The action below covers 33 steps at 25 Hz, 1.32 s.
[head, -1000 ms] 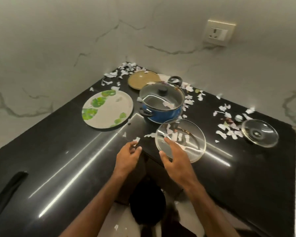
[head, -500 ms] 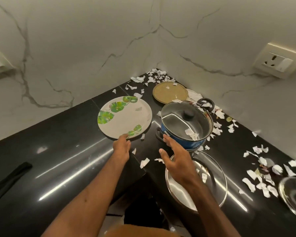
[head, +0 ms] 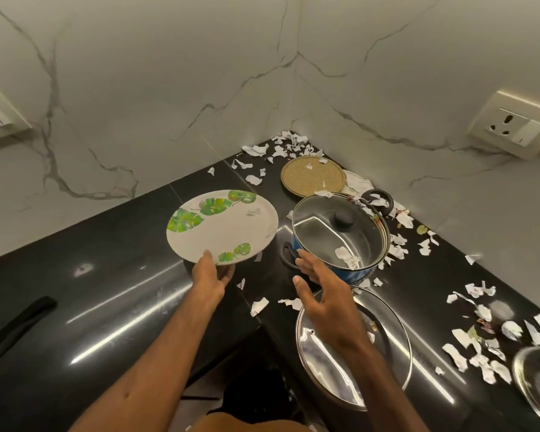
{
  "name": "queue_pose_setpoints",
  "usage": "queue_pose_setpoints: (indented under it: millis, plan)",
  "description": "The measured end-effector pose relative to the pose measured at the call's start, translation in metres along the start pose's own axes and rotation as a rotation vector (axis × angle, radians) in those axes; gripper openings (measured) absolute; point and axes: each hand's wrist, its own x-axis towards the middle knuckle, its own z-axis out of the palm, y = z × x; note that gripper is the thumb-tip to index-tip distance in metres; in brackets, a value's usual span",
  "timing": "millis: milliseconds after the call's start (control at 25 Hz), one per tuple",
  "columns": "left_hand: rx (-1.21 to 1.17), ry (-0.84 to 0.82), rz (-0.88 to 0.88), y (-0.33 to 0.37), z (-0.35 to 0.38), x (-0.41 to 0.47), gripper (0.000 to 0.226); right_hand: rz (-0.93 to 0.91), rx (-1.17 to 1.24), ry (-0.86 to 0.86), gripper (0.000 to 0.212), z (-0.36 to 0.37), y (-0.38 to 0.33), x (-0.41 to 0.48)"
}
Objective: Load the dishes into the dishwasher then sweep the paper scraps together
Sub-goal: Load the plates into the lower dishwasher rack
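Head view shows fingers and thumb of the left hand pinching the near rim of the leaf-print plate, held tilted above the black counter, while the right hand hovers loosely spread, holding nothing, beside the blue pot, with paper scraps strewn around.

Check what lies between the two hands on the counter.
In the head view, a few paper scraps lie on the black counter between the left hand, which grips the leaf plate, and the open right hand.
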Motion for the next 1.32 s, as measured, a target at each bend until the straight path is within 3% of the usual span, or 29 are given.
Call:
queue_pose_setpoints:
  millis: [120, 280, 400, 480, 680, 840, 920, 1040, 1120, 1200, 1320]
  plan:
    - [0.048, -0.079, 0.147, 0.001, -0.025, -0.042, 0.028, -0.063, 0.020, -0.089, 0.056, 0.013, -0.020, 0.003]
    - [0.214, -0.145, 0.380, 0.008, -0.053, -0.105, 0.022, -0.073, -0.034, -0.330, 0.053, 0.052, -0.059, 0.012]
    - [0.231, -0.140, 0.464, 0.021, -0.067, -0.126, 0.034, -0.188, -0.264, -0.507, 0.058, 0.096, -0.086, 0.017]
    - [0.199, -0.135, 0.473, 0.034, -0.075, -0.131, 0.039, -0.251, -0.419, -0.530, 0.063, 0.116, -0.096, 0.018]
    - [0.195, -0.141, 0.471, 0.053, -0.096, -0.149, 0.021, -0.143, -0.679, -0.436, 0.073, 0.114, -0.086, 0.030]
    - [0.296, -0.254, 0.479, 0.051, -0.103, -0.164, 0.025, 0.146, -0.754, -0.051, 0.084, 0.059, -0.052, 0.051]
    - [0.325, -0.303, 0.451, 0.046, -0.099, -0.166, 0.026, 0.125, -0.645, 0.060, 0.083, 0.042, -0.053, 0.042]
    - [0.370, -0.382, 0.386, 0.037, -0.087, -0.174, 0.026, -0.088, -0.413, -0.163, 0.073, 0.056, -0.087, 0.011]
    - [0.395, -0.436, 0.369, 0.033, -0.080, -0.179, 0.030, -0.135, -0.530, -0.266, 0.071, 0.064, -0.085, -0.001]
    - [0.448, -0.476, 0.374, 0.030, -0.081, -0.180, 0.033, -0.002, -0.653, -0.135, 0.075, 0.047, -0.067, -0.005]
    - [0.510, -0.519, 0.384, 0.027, -0.092, -0.182, 0.037, 0.327, -0.709, 0.194, 0.078, 0.006, -0.045, -0.030]
